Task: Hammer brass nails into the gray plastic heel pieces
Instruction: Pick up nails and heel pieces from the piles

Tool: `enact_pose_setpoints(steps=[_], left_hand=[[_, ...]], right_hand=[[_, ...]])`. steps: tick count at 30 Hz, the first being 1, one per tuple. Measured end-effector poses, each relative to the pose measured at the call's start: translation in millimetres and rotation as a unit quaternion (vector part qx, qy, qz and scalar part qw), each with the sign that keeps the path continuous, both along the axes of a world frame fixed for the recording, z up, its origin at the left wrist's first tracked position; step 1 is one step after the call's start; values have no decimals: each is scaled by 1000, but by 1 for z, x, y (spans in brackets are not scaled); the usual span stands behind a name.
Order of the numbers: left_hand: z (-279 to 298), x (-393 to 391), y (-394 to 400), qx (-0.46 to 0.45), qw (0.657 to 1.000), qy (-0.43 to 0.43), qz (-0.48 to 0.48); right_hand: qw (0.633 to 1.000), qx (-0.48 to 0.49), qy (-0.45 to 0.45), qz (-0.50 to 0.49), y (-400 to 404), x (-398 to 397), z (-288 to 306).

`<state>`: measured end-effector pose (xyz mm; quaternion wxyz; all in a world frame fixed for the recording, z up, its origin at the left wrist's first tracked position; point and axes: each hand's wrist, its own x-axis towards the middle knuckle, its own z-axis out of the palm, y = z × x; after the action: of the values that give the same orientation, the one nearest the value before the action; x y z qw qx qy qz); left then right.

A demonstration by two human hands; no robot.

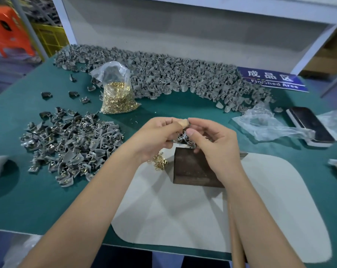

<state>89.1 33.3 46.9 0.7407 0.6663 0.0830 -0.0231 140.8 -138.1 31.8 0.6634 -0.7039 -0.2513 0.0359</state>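
Green worktable, both hands raised over dark block — left hand and right hand pinching gray heel pieces

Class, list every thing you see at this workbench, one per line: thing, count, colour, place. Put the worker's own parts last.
Heel pieces, far heap: very many, gray, along the table's back.
Heel pieces, near pile: many, gray, some showing brass, left of the hands.
Nail bag: one, clear plastic, brass nails inside, centre back.
Loose nails: a small cluster, brass, beside the block.
Block: one, dark brown, on the pale mat.
Mat: one, pale gray, table front.
Sign: one, blue, right back.
Phone: one, black, right.
Empty bags: a few, clear, right.
Table: one, green.
Stool: one, orange, far left.
Left hand, right hand: two, together holding small gray pieces above the block.
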Motion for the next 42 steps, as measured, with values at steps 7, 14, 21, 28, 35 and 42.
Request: enact_pose_setpoints(steps=[7,14,21,28,35,42], left_hand=[[-3,24,16,70,997,-33,10],[-34,32,16,452,874,-164,66],[-39,28,17,559,788,-241,-95],[-39,36,17,576,777,-203,-153],[-46,45,18,569,774,-240,-140],[-53,50,12,584,767,-248,-93]], right_hand=[[986,-95,-131,-48,5,34,8],[979,-113,-137,-97,-10,48,-11],[974,-131,-145,-117,-15,52,-12],[974,-139,-137,-114,-12,51,-15],[977,-141,-114,-114,-13,49,-14],[978,-142,-97,-120,-13,49,-14]])
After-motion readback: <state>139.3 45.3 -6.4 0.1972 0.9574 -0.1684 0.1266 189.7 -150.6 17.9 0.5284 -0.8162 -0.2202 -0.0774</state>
